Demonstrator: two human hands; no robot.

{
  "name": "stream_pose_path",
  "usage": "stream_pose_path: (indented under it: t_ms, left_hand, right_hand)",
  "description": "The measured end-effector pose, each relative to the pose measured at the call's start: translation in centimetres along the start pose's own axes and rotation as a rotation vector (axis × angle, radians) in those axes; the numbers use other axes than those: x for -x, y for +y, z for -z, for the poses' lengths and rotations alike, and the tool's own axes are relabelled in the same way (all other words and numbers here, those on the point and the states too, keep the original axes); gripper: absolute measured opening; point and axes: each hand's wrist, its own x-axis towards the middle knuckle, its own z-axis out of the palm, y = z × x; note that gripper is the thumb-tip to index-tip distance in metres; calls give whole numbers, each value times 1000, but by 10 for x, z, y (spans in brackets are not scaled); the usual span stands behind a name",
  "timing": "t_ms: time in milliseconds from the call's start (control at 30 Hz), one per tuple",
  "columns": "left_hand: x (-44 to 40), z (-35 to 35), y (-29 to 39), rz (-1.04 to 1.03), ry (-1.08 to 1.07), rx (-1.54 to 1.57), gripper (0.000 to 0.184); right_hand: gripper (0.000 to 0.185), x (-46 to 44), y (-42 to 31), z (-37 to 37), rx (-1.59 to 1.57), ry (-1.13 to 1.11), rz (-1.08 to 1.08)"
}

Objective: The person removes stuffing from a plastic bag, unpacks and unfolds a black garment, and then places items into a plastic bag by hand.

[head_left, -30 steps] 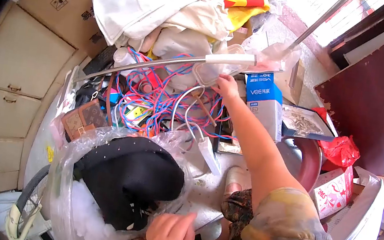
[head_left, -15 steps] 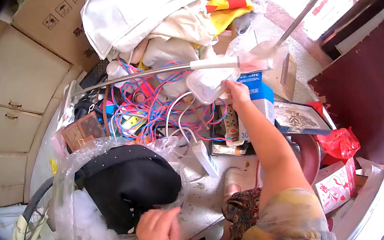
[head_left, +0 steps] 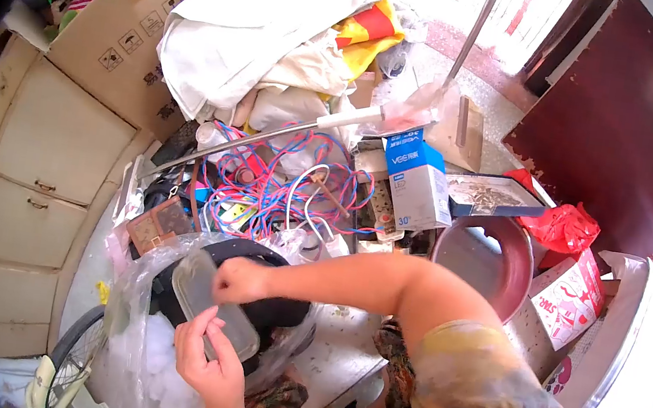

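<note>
A clear rectangular plastic container [head_left: 192,281] is tilted over the black cloth [head_left: 287,303] in front of me. My left hand [head_left: 211,359] grips its lower edge, the thumb and fingers closed. My right hand [head_left: 242,281] is closed in a fist over the container's upper right part, slightly blurred. Whether it pinches the rim or something small is hidden. The black cloth lies in a clear plastic bag [head_left: 107,340] that also holds white stuffing [head_left: 159,356].
Ahead lies a tangle of pink and blue cord [head_left: 261,191]. A metal pole [head_left: 235,141] crosses above it. To the right are a blue and white box [head_left: 420,188], a reddish round basin [head_left: 518,281] and a red plastic bag [head_left: 565,228]. White cloth [head_left: 238,29] is heaped behind.
My right hand has brought the plastic container from beside the blue and white box back to the black cloth. My left hand has moved up and left and taken hold of it.
</note>
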Motion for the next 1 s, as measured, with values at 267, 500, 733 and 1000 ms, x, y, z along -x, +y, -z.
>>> stream_pose_path:
  t_ms: [267,500,733,1000]
  left_hand:
    - [0,11,-12,31,56,-11,14]
    - [1,14,-19,37,71,7,14]
    - [0,4,-17,15,-7,-39,15]
    - [-7,-24,-29,16,-250,-126,15]
  right_hand:
    - [16,-106,-13,-115,-40,-97,100]
    - [18,-102,-19,-88,205,-162,112]
    - [26,-14,9,78,-414,-301,-235]
    - [25,74,128,212,-375,351,-696]
